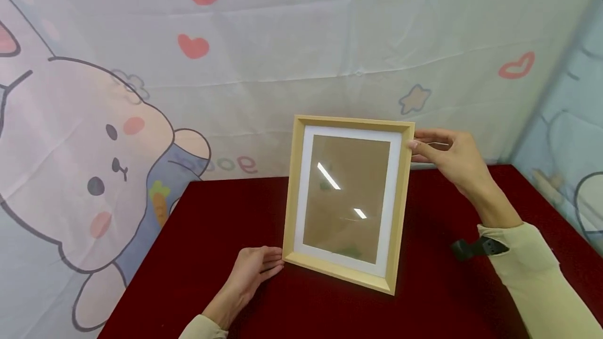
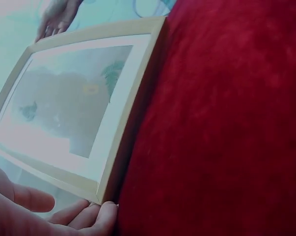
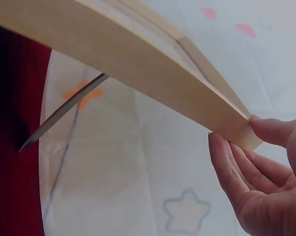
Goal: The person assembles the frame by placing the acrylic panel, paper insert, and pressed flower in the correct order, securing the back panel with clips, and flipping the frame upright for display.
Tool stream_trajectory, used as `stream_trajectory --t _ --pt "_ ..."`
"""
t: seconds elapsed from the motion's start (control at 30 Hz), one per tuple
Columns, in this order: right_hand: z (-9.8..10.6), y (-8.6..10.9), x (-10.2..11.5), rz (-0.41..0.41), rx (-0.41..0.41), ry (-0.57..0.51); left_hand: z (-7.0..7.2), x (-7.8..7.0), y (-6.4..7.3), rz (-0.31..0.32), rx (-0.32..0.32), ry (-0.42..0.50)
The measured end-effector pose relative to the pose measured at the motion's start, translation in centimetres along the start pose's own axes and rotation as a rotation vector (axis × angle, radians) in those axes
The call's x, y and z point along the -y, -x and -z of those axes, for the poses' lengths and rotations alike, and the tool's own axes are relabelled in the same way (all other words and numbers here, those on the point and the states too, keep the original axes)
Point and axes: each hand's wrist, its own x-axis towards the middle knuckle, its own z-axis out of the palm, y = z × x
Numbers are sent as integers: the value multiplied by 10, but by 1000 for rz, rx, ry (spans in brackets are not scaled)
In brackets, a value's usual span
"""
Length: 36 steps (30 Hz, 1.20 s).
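A light wooden picture frame (image 1: 406, 198) with a white mat and a brown panel behind glossy glazing leans back slightly on the red cloth. In the right wrist view a thin dark support leg (image 3: 64, 110) slants from behind it down to the cloth. My right hand (image 1: 454, 164) pinches the upper right corner, thumb on the front edge and fingers behind. At the lower left corner my left hand (image 1: 254, 271) touches the frame with nearly straight fingertips. Its thumb (image 2: 35, 199) stands apart from the wood in the left wrist view.
Red velvety cloth (image 1: 226, 218) covers the table beneath the frame. Behind it hangs a pale printed curtain (image 1: 301, 56) with hearts, stars and a cartoon rabbit. A dark strap (image 1: 480, 247) sits at my right sleeve cuff.
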Motion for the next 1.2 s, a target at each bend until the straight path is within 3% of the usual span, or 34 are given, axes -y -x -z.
stream_trajectory --t 0.17,0.3,0.47,0.63,0.8,0.93,1.2 --pt "2 5 -4 20 -2 -60 -4 -4 -2 -34 -30 -180" --pt "-3 13 -5 15 18 -67 0 -9 -16 -99 -65 -259" --pt "-13 30 -12 7 36 -36 2 -22 -38 -172 -17 -142" --pt "-23 46 -24 21 49 -52 -1 -40 -52 -191 49 -11" --pt "-28 56 -30 -1 76 -106 -7 -49 -64 -193 78 60" --pt "-30 59 -33 -8 87 -128 -11 -53 -70 -174 71 90" --pt "-31 56 -34 1 86 -86 -11 -56 -68 -145 60 87"
